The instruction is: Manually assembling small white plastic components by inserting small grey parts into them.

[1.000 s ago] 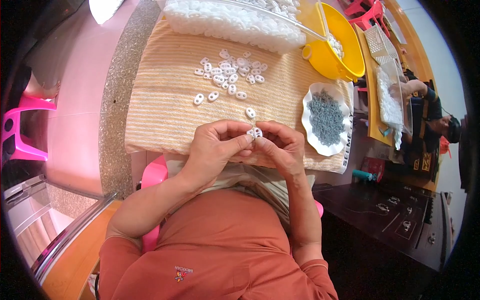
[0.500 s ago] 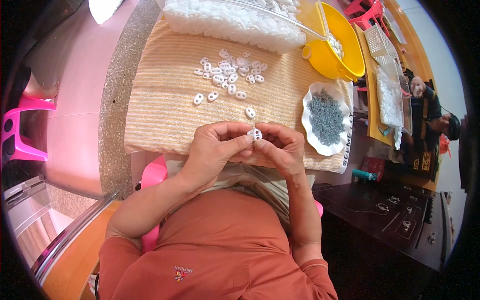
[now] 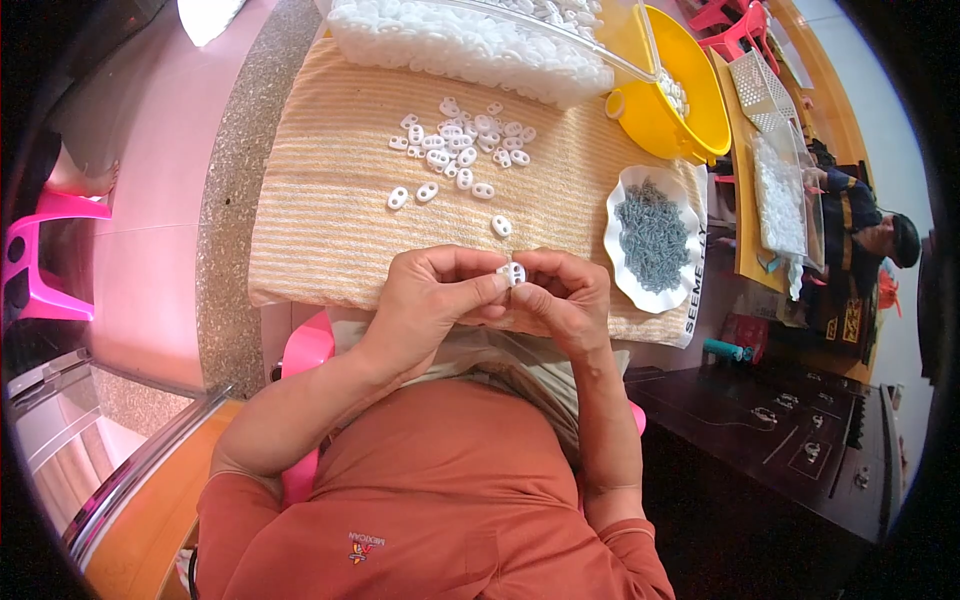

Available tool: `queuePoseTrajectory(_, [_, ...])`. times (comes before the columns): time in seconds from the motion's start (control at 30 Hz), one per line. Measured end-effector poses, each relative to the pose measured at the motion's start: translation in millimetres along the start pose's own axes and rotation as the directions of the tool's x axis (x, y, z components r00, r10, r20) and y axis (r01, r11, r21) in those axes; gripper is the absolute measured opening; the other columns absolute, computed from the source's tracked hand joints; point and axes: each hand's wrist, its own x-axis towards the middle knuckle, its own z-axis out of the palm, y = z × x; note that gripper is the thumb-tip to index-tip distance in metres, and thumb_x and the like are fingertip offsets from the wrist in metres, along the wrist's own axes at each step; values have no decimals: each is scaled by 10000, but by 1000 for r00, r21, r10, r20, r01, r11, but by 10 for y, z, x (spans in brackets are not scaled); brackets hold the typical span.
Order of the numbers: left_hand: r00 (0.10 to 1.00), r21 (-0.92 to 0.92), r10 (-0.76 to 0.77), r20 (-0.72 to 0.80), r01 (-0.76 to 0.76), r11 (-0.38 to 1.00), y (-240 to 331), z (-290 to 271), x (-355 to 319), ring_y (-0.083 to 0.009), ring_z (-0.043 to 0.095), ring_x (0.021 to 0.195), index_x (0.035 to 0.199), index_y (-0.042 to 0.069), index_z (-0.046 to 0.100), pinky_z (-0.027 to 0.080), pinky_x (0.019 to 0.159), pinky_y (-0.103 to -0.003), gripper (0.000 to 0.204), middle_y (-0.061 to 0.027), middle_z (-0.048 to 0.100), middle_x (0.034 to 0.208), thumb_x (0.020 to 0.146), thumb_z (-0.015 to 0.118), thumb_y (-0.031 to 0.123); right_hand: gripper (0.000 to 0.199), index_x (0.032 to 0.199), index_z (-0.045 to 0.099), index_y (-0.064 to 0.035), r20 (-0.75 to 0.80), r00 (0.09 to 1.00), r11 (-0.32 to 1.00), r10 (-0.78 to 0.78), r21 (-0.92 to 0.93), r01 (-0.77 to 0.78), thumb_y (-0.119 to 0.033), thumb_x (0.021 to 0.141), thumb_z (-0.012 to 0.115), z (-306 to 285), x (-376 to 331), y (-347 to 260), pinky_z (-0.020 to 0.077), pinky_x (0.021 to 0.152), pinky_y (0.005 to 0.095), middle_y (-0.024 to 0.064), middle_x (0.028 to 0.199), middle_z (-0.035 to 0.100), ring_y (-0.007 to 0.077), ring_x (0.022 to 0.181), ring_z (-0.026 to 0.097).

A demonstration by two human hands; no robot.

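Close to the table's near edge, my left hand (image 3: 432,298) and my right hand (image 3: 572,300) meet fingertip to fingertip. Both pinch one small white two-hole cord lock (image 3: 516,272) from its sides; fingers hide part of it. A single cord lock (image 3: 501,226) lies on the striped cloth just beyond my fingertips. Farther off is a loose pile of similar white cord locks (image 3: 458,140), with a few strays nearer me. To the right of my right hand stands a white wavy-rimmed dish (image 3: 613,262) filled with small grey spring-like pieces (image 3: 652,235).
A clear plastic bin (image 3: 620,62) full of white pieces stands at the table's far edge. Beside it is a yellow bucket (image 3: 712,125) with white pieces inside. At the right, another person (image 3: 868,225) sits by a second bin of white parts (image 3: 779,195).
My hands stay almost in place, with the held cord lock shifted very slightly between the fingertips. The person at the right has moved an arm and leaned a little.
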Motion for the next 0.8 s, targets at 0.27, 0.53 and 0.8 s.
queuePoseTrajectory(0.27, [1000,-19,-20,-1,20,1000,-13,-7,-5,-141,658,753,1004,-22,644,569,661,-240,169,-109,677,903,841,660,21,271,1085,616,57,-4,1000,998,-5,70,5,46,819,666,-5,-32,57,545,768,270,128,970,673,164,869,658])
queuePoseTrajectory(0.53, [995,-120,-67,72,75,990,-6,7,4,-114,646,788,1022,-8,648,558,702,-229,169,-76,675,934,858,651,32,267,1093,611,41,25,1000,986,-17,164,13,49,829,649,-25,-38,37,567,712,273,115,947,676,160,831,666])
queuePoseTrajectory(0.8, [984,-181,-87,158,115,977,12,-9,9,-125,653,807,1035,5,640,575,707,-233,174,-82,672,949,866,651,43,291,1100,605,54,9,998,988,-59,146,58,25,820,676,-2,-60,30,547,763,272,117,967,670,159,857,657])
